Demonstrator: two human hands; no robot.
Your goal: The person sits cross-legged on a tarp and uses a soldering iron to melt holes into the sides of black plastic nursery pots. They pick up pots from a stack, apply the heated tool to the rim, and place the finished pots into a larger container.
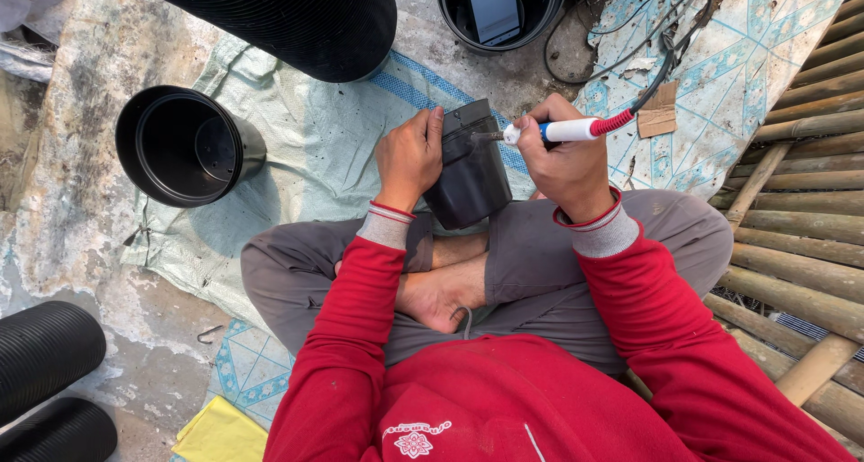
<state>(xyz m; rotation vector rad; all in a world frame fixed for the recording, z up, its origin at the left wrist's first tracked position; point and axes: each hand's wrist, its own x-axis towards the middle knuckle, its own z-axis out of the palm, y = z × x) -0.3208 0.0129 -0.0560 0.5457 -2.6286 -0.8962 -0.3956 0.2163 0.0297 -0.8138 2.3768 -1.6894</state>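
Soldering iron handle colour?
White soldering iron handle with blue band and red cord-end collar, in the right hand; head view.

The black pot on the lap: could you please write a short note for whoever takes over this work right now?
Left hand: grips the small black pot, holding it tilted on the lap.
Right hand: holds a white corded hot-tip tool, its metal tip against the pot's wall near the base.
Nearby: one loose black pot lies on its side on the woven sack; stacks of nested pots lie to the left.
Done: tool set against the pot; whether a hole is through cannot be seen.
Left: apparently the rest of this pot, then probably the loose one.
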